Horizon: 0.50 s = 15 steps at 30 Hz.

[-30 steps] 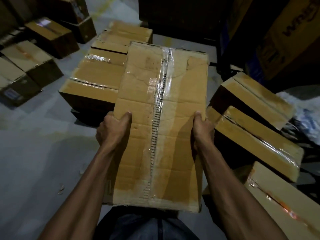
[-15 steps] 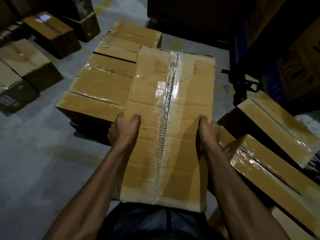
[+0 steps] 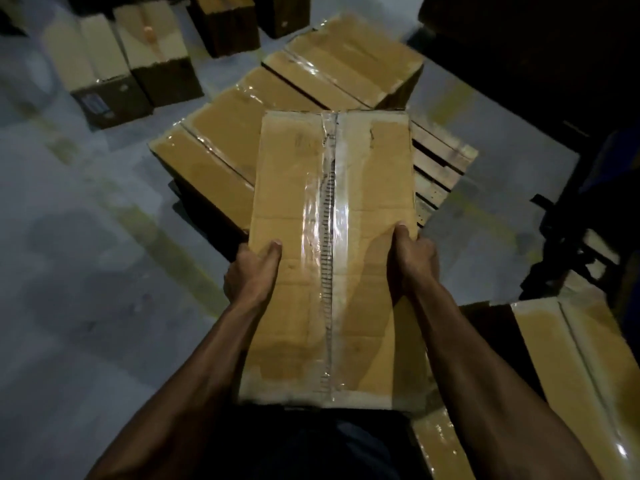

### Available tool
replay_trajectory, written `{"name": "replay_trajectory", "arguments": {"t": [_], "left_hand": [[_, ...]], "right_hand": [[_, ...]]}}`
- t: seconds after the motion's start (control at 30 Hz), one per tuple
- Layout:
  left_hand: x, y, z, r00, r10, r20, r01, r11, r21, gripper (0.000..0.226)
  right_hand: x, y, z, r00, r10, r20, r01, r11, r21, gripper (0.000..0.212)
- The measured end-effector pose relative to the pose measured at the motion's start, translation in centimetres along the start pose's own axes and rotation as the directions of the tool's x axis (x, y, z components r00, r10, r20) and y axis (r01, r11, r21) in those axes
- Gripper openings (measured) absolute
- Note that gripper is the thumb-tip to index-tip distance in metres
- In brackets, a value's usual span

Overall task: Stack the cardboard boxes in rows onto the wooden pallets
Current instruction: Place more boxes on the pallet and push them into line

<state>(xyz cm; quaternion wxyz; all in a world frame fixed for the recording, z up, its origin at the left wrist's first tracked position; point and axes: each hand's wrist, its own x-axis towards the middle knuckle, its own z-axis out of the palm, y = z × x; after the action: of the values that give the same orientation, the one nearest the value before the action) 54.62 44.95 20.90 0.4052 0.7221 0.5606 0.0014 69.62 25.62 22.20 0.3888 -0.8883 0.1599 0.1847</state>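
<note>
I carry a long taped cardboard box [image 3: 367,188] in front of me, lengthwise away from my body. My left hand [image 3: 251,275] grips its left edge, thumb on top. My right hand [image 3: 414,258] grips its right edge the same way. The box's far end hangs over a wooden pallet [image 3: 441,161], whose bare slats show on the right. Two cardboard boxes [image 3: 221,133] lie side by side on the pallet's left part, and another box [image 3: 349,60] lies at its far end.
Several loose boxes [image 3: 114,64] stand on the grey floor at the back left. More boxes [image 3: 585,355] lie close on my right, low in the view. Dark stacked goods [image 3: 540,46] fill the back right. Open floor [image 3: 86,271] spreads to my left.
I have stepped closer to the pallet with the box; the view has swung so the pallet's bare slats show on the right. Both hands keep the same grip.
</note>
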Motion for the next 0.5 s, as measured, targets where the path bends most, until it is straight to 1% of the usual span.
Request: {"name": "replay_trajectory", "arguments": {"t": [0.07,0.13,0.27,0.4,0.5], "left_hand": [[-1.0,0.0,1.3,0.998,-0.064,-0.015,0.064,0.998,-0.013,0.064],[-1.5,-0.2,2.4,0.994,-0.112,-0.012,0.111,0.993,-0.034,0.064],[-1.4,-1.3,4.6,0.986,-0.165,0.005,0.165,0.986,-0.035,0.064],[-0.7,-3.1,6.9,0.978,-0.208,0.013,0.209,0.977,-0.043,0.065],[0.0,-4.7,9.2,0.974,-0.227,0.016,0.227,0.973,-0.042,0.064]], "right_hand": [[1.7,-0.4,-0.5,0.998,-0.035,0.05,0.038,0.998,-0.043,0.064],[3.0,-0.7,-0.5,0.994,-0.074,0.086,0.082,0.993,-0.089,0.067],[5.0,-0.4,0.4,0.989,-0.083,0.122,0.104,0.979,-0.177,0.076],[6.8,1.3,1.9,0.984,-0.096,0.15,0.131,0.961,-0.243,0.07],[8.9,3.3,3.5,0.98,-0.103,0.172,0.148,0.95,-0.274,0.071]]}}
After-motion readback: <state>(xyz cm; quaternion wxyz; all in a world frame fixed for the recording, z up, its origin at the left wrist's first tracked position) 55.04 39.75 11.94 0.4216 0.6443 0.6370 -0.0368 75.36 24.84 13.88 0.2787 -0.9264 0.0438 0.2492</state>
